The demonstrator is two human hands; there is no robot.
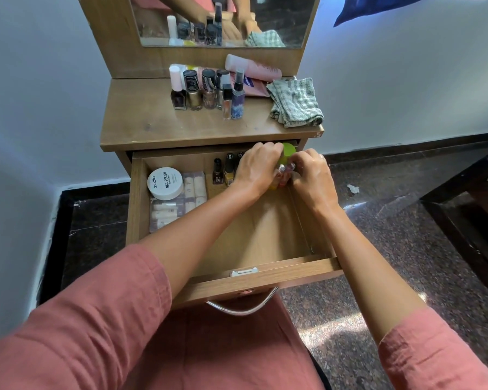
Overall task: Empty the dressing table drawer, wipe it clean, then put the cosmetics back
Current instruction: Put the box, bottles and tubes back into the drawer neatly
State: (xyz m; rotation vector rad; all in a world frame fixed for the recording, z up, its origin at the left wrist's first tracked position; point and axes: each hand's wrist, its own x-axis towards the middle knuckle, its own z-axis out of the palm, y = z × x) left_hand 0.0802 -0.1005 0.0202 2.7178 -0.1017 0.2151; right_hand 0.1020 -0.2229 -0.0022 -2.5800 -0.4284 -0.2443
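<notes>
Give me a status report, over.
Hands: left hand, right hand gripping small bottles, back right of drawer. Nail polishes standing on tabletop. Nothing in the way.

Ahead of me stands a brown wooden dressing table (141, 119), with a rectangular mirror (288, 21) set into its upright back panel. Behind it and to both sides rise pale bluish-white painted walls (406, 80), lit softly and evenly. They meet the floor in a black skirting band (406, 146). The dark speckled polished stone floor (406, 249) spreads out on both sides of the dressing table. To its right a bright patch of sunlight (335, 333) falls on the stone, and a small crumpled white scrap (353, 188) lies there too. Farther right is a dark wooden piece of furniture (468, 235), only partly in view. Above and to the right of the dressing table, a dark blue cloth (378, 9) hangs against the wall.
</notes>
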